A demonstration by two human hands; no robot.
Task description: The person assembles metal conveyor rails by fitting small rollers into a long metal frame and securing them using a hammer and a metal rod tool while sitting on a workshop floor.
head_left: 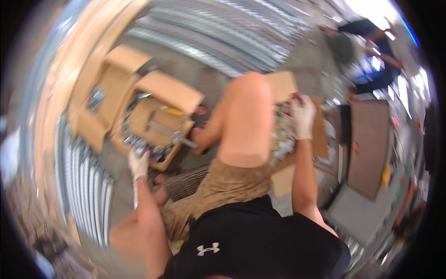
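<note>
While I sit on the concrete floor [297, 60] with one knee raised, my left hand [138, 162] reaches out and down on a nearly straight arm to the near edge of an open cardboard box [158, 118] on my left. That hand wears a pale glove, and its grip is curled around something small and metallic at the box rim; the blur keeps me from telling whether the fingers are fully clamped on it. The box holds a heap of small metal parts [139, 139] and a long grey strip lying across it. A second open cardboard box [104, 93] sits just beside it, farther left.

My right hand [302, 116], gloved as well, stretches forward past my raised knee, with the forearm running straight up from my shoulder. Its fingers are bent downward over a red-tipped piece [295, 97] among more metal parts [283, 135] spread on flattened cardboard [320, 135]; I cannot tell if the grip has closed on it.

Corrugated metal sheets [223, 32] lie ahead, and another person [371, 51] crouches at far right.
</note>
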